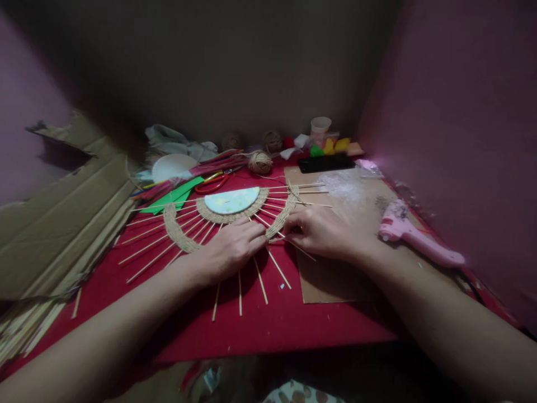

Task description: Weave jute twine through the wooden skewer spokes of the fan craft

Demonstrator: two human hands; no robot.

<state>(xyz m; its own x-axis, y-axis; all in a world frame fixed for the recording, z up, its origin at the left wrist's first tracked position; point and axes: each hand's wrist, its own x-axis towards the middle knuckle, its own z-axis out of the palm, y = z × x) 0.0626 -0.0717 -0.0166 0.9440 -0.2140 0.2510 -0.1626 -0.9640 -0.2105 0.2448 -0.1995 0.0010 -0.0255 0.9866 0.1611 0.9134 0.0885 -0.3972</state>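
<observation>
A fan-shaped piece of thin wooden sticks (279, 268) and woven twine lies on the red cloth. At its centre is a pale blue-green half disc (232, 200), edged by an inner twine band (204, 211). Farther out, a second twine band (174, 229) curves through the spread sticks. My left hand (239, 246) rests over the lower middle of this piece, its fingers bent together onto the band and sticks. To its right, my right hand (314, 230) has thumb and fingers pinched at the outer band's edge, on what looks like a strand of twine (276, 240).
A pink glue gun (419, 235) lies on the brown cardboard (327, 282) at right, near a black phone (326, 163). Behind are a twine ball (260, 162), red-handled scissors (213, 183), green paper (176, 197) and a cup (321, 127). Cardboard sheets (50, 218) lean at left.
</observation>
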